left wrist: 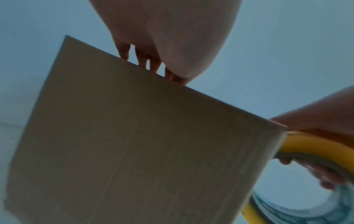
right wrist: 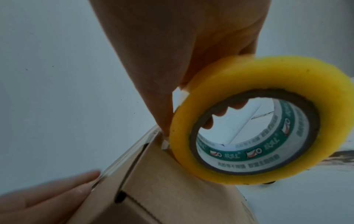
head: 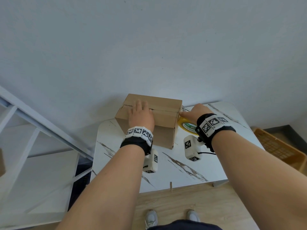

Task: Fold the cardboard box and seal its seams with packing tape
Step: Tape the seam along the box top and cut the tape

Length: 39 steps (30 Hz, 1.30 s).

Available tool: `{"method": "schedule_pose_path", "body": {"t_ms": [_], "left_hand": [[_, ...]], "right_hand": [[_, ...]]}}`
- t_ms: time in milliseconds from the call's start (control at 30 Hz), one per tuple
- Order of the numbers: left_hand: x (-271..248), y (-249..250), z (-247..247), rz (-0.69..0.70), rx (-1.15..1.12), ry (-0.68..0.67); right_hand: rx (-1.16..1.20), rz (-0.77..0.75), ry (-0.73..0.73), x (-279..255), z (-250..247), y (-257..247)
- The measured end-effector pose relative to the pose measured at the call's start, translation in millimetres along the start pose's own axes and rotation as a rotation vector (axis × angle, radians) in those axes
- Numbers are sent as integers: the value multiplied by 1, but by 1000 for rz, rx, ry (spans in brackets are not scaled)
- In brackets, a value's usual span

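The closed cardboard box (head: 164, 120) sits at the table's far left corner. My left hand (head: 140, 112) lies flat on its top over the centre seam, fingers (left wrist: 145, 60) straight at the upper edge. My right hand (head: 191, 113) grips the yellow packing tape roll (head: 187, 126) at the box's right end. In the right wrist view its fingers curl through the roll (right wrist: 268, 121) core and the thumb (right wrist: 164, 118) presses at the box's upper right edge. A clear tape strip (right wrist: 130, 151) runs along the top seam towards my left fingers (right wrist: 57, 195).
The box stands on a white marble-patterned table (head: 191, 163) against a plain wall. An orange plastic basket (head: 279, 150) sits on the floor to the right. A white shelf frame (head: 33, 130) stands at the left. My shoes show below the table's near edge.
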<state>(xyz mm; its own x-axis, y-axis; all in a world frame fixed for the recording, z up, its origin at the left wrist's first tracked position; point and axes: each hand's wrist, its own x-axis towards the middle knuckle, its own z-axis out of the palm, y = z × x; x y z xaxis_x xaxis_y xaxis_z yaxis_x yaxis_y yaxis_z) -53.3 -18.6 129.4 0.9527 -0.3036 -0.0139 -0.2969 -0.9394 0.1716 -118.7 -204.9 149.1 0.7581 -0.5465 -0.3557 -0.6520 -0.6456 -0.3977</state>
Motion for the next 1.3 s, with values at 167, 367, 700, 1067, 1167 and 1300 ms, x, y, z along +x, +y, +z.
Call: {"method": "schedule_pose_path", "body": {"t_ms": [167, 367, 700, 1067, 1167, 1300], "left_hand": [[-6, 33, 2, 312, -143, -25], [15, 44, -2, 274, -16, -141], [25, 33, 9, 164, 77, -115], [27, 51, 17, 29, 102, -32], [26, 50, 20, 35, 94, -7], [29, 49, 17, 19, 108, -42]], "right_hand": [[-1, 0, 4, 2, 1, 1], [7, -23, -4, 8, 3, 6], [211, -160, -85, 23, -2, 6], [201, -218, -107, 37, 11, 7], [164, -223, -92, 41, 27, 10], [188, -252, -48, 43, 36, 10]]}}
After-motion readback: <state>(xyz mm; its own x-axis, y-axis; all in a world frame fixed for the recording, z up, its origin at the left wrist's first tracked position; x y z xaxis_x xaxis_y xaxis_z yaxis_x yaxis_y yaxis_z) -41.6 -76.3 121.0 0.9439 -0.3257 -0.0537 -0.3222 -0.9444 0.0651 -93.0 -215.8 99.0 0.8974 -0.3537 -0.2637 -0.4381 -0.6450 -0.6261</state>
